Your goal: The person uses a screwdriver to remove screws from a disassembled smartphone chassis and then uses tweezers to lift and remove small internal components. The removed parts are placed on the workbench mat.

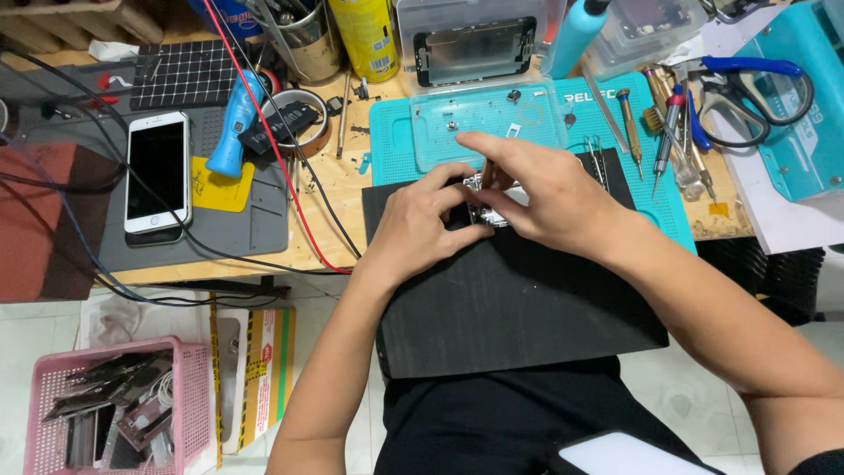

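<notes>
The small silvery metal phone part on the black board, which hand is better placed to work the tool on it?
Probably the right hand: it pinches a thin tool over the silvery part, while the left hand steadies it.

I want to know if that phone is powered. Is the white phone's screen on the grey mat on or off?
Off, as far as it shows: the white phone lies face up on the grey mat, its screen uniformly black.

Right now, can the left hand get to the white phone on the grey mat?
Probably yes. The left hand is pinching the small metal part on the black pad; the white phone lies face up to its left, with only cables between.
</notes>
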Motion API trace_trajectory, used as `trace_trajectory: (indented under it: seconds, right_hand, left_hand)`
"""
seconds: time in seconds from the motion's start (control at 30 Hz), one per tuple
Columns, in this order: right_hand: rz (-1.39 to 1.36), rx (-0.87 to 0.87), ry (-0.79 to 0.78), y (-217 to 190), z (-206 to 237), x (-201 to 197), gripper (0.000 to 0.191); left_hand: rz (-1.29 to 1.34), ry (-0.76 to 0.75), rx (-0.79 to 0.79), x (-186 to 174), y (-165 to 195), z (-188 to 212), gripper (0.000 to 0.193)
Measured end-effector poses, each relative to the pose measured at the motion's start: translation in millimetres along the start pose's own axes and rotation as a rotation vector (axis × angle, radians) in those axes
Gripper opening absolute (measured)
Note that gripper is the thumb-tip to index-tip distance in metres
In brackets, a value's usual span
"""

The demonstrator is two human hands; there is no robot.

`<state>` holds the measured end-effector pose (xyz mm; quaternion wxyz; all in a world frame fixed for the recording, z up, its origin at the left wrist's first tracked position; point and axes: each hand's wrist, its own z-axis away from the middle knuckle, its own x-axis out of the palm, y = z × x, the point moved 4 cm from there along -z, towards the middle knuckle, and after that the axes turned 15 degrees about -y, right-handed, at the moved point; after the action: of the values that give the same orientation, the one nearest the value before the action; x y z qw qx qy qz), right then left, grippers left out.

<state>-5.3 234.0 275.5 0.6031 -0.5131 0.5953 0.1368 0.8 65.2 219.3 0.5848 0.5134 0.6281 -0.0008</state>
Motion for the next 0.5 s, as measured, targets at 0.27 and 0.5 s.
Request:
trace_trajectory:
  seconds: [0.27,0.5]
  right_hand:
    - [-0.097,-0.036,-0.014,-0.5,-1.4,0.7,0.066]
    - [-0.072,-0.024,-0.019,1.2,-3.4,0.7,0.067]
  left_hand:
    - [0.080,-0.060,-0.099,1.7,-4.3,-0.6,0.032]
    - [0.083,0.002,-0.046,-0.9,-6.1,0.7,0.045]
